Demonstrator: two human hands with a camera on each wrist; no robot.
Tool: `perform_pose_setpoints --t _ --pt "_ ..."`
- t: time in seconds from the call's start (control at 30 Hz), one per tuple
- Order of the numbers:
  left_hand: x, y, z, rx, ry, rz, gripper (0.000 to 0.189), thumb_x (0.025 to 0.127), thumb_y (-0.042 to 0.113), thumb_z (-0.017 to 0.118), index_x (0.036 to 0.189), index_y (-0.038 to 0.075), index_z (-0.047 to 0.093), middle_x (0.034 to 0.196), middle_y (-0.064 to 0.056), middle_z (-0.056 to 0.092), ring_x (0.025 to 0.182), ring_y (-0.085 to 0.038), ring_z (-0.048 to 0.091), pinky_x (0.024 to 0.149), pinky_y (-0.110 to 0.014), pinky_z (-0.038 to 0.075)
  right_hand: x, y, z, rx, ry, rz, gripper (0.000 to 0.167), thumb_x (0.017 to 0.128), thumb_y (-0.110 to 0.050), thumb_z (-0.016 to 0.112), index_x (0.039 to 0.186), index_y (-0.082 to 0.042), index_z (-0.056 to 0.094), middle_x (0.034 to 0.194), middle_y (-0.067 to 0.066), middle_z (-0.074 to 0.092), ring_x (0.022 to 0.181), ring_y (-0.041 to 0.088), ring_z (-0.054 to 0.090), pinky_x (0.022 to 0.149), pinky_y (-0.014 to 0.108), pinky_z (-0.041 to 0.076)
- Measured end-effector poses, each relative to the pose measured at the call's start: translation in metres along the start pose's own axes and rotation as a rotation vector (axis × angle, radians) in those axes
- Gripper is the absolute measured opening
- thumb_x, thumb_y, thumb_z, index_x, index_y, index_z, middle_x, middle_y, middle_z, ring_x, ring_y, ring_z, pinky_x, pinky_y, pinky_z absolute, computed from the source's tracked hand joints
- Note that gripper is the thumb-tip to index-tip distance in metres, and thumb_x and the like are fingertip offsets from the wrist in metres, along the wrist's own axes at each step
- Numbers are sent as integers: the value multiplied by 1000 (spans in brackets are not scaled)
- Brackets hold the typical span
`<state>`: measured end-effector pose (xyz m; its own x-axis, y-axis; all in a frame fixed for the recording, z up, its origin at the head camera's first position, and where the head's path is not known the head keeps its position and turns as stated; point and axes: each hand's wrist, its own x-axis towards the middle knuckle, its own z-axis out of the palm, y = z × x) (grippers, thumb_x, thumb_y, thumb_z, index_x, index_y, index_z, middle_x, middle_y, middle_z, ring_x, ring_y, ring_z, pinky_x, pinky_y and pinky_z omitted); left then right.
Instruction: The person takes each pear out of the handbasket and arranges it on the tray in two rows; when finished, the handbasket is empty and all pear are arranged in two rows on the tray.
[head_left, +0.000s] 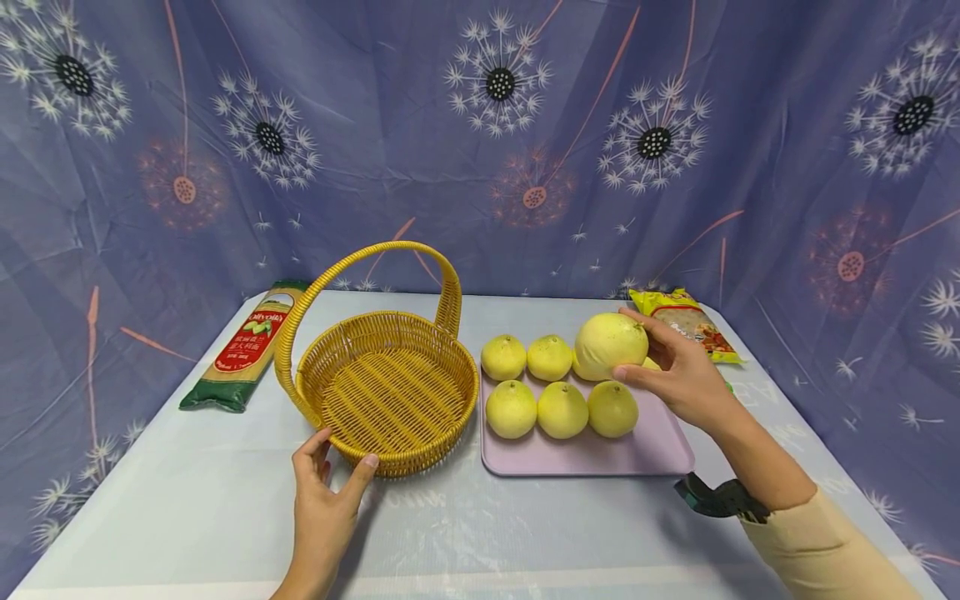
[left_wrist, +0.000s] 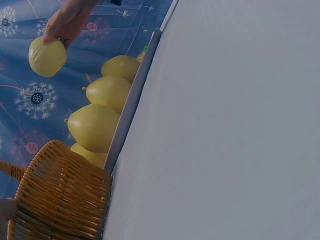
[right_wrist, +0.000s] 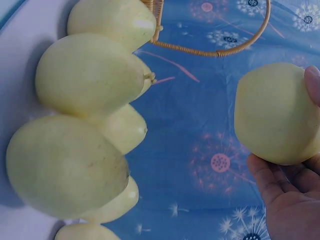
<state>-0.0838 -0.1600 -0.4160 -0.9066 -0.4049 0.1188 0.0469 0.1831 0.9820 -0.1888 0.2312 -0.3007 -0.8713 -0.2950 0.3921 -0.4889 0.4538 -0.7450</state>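
My right hand (head_left: 686, 375) holds a pale yellow melon (head_left: 609, 343) above the right part of a pink tray (head_left: 585, 458), thumb on the near side and fingers behind. In the right wrist view the held melon (right_wrist: 277, 115) hangs apart from the others. Several like melons (head_left: 562, 410) stand in two rows on the tray; the held one partly hides the back row. My left hand (head_left: 326, 500) grips the near rim of a yellow wicker basket (head_left: 427, 446), thumb and fingers spread along it. Inside, the basket shows only its woven bottom. The left wrist view shows the basket's side (left_wrist: 65, 190).
A green and red pasta packet (head_left: 251, 346) lies left of the basket. Behind the tray on the right is a yellow food bag (head_left: 697, 321). The basket's tall handle (head_left: 397, 246) arches over it. A dandelion-print curtain (head_left: 390, 167) closes off the back of the white table (head_left: 480, 533).
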Motion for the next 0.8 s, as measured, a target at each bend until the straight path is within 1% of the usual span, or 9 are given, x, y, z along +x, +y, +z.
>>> perform_pose_setpoints --t 0.1,0.23,0.33,0.5,0.57,0.67,0.77,0.8 --pt "0 0 0 3 -2 -3 73 85 19 71 140 8 24 154 -16 21 145 -31 16 118 -54 14 -4 2 -4 -24 16 20 70 81 -7 73 143 -10 41 140 9 47 111 -9 52 91 4 44" --pt "0 1 0 7 -3 -7 73 85 19 70 140 8 23 154 -16 20 145 -32 16 118 -54 14 -10 8 -9 -41 37 25 70 79 -4 74 142 -6 42 139 9 48 111 -11 51 90 3 44" --pt "0 1 0 8 -1 -7 73 85 19 70 140 8 23 154 -17 20 145 -32 16 118 -54 15 -14 13 -12 -51 43 30 70 79 -4 74 142 -5 42 137 6 49 110 -11 51 90 3 44" --pt "0 1 0 8 2 -6 73 85 19 71 140 7 23 154 -17 21 145 -32 17 118 -54 15 -22 23 -18 -68 46 48 71 81 -8 73 144 -12 40 132 -7 51 108 -12 51 86 4 46" --pt "0 1 0 8 1 -6 73 85 19 70 140 7 23 154 -17 21 145 -32 17 118 -54 15 -25 27 -21 -70 55 56 71 81 -8 73 144 -10 40 128 -13 50 108 -13 51 85 3 46" --pt "0 1 1 6 -1 -6 73 86 19 70 140 7 23 154 -17 21 145 -31 17 118 -54 15 -31 33 -25 -82 67 75 70 81 -9 73 143 -7 40 125 -17 50 107 -14 51 83 3 47" --pt "0 1 1 5 -2 -9 74 86 19 70 140 7 23 154 -17 21 145 -31 16 118 -54 14 -38 41 -28 -112 75 112 69 82 -12 73 143 -8 40 125 -16 49 106 -17 49 81 3 47" --pt "0 2 0 5 -3 -11 74 86 20 70 140 7 22 154 -17 20 145 -31 16 118 -54 14 -40 43 -29 -130 75 128 70 82 -13 73 143 -9 40 127 -10 50 105 -17 48 80 3 47"
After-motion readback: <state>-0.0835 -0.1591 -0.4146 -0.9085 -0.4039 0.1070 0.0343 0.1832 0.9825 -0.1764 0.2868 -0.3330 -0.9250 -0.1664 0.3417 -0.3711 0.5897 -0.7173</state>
